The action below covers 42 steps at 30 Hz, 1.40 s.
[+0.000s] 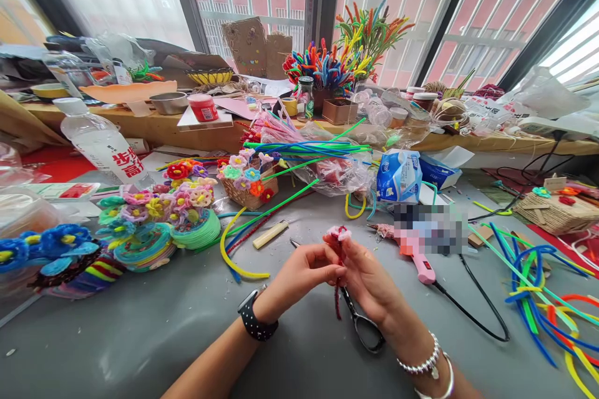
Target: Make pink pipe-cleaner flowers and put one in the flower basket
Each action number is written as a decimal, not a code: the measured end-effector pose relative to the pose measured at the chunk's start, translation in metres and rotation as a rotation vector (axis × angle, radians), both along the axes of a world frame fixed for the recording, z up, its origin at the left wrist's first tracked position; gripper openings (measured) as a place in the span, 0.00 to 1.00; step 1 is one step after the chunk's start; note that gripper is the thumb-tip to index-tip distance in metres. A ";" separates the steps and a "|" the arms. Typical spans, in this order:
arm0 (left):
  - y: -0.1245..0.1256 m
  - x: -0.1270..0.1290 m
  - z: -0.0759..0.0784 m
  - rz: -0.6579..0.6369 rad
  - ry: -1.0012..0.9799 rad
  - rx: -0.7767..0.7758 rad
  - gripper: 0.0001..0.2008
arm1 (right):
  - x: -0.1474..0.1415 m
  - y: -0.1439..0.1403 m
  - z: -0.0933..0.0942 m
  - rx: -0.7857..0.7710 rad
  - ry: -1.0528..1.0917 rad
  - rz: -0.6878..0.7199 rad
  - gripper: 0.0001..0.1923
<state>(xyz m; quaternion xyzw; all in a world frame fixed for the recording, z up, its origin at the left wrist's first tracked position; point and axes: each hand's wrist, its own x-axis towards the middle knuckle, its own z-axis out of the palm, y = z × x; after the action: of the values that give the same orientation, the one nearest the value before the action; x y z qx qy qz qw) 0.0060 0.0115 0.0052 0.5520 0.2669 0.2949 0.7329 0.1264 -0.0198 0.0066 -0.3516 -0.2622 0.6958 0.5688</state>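
Both hands meet over the middle of the grey table. My left hand point(314, 269) has its fingers pinched on a small pipe-cleaner flower point(340, 234), white and dark red. From the other side my right hand point(369, 277) grips the same flower between thumb and fingers. A dark red pipe-cleaner end hangs down below the fingers. Beneath the hands lie scissors point(367, 331) with black handles, partly hidden. To their left is a beige stick point(270, 234). A pink glue gun point(423, 268) lies right of my right hand, part of it blurred out.
Pipe-cleaner flower pots point(145, 249) stand at the left, near a water bottle point(100, 143). Loose pipe cleaners point(528, 287) sprawl at the right beside the glue gun's black cord point(486, 312). A blue tissue pack point(399, 176) and bundled pipe cleaners point(322, 149) lie farther back.
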 end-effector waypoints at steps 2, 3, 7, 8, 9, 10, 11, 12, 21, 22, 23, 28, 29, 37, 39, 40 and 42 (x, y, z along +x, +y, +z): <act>0.000 0.000 -0.001 0.039 0.008 0.035 0.10 | 0.001 0.000 0.001 0.056 -0.090 -0.049 0.12; 0.000 0.000 -0.001 0.058 0.018 0.057 0.10 | 0.002 0.000 0.002 0.089 -0.153 -0.075 0.10; -0.001 -0.001 0.000 0.178 0.160 0.283 0.10 | 0.006 -0.001 0.005 0.261 -0.455 -0.142 0.09; -0.001 -0.002 0.000 0.217 0.206 0.367 0.10 | 0.007 -0.001 0.006 0.310 -0.528 -0.151 0.09; -0.001 -0.002 0.001 0.256 0.247 0.451 0.10 | 0.008 -0.002 0.007 0.361 -0.599 -0.165 0.10; 0.000 -0.003 0.001 0.294 0.280 0.533 0.10 | 0.008 -0.002 0.008 0.411 -0.670 -0.185 0.10; 0.000 -0.004 0.001 0.333 0.308 0.612 0.09 | 0.008 -0.003 0.009 0.460 -0.746 -0.217 0.09; 0.000 -0.004 0.000 0.375 0.335 0.690 0.08 | 0.008 -0.003 0.009 0.509 -0.823 -0.258 0.09; 0.001 -0.005 -0.009 0.513 0.423 1.007 0.02 | 0.001 -0.009 0.013 0.754 -1.120 -0.456 0.06; 0.001 -0.005 -0.009 0.515 0.422 1.010 0.02 | 0.001 -0.009 0.013 0.757 -1.122 -0.466 0.06; 0.001 -0.004 -0.009 0.517 0.421 1.012 0.02 | 0.000 -0.008 0.013 0.758 -1.124 -0.475 0.06; 0.000 -0.002 -0.009 0.521 0.431 1.029 0.04 | -0.002 -0.008 0.012 0.776 -1.144 -0.492 0.07; 0.000 -0.002 -0.009 0.524 0.433 1.031 0.04 | -0.003 -0.007 0.011 0.779 -1.143 -0.501 0.06; 0.000 0.001 -0.010 0.539 0.461 1.044 0.05 | -0.002 -0.006 0.009 0.820 -1.141 -0.561 0.06; 0.000 0.001 -0.011 0.549 0.461 1.042 0.05 | -0.002 -0.006 0.009 0.821 -1.142 -0.557 0.06; 0.000 0.001 -0.011 0.551 0.464 1.039 0.04 | -0.002 -0.007 0.009 0.823 -1.145 -0.552 0.06; 0.000 0.000 -0.012 0.549 0.470 1.027 0.04 | -0.002 -0.008 0.010 0.825 -1.152 -0.537 0.07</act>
<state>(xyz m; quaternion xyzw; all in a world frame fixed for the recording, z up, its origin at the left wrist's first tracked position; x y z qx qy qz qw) 0.0064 0.0113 -0.0072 0.7950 0.3773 0.4338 0.1935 0.1246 -0.0274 0.0162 -0.4700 -0.6624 0.0851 0.5772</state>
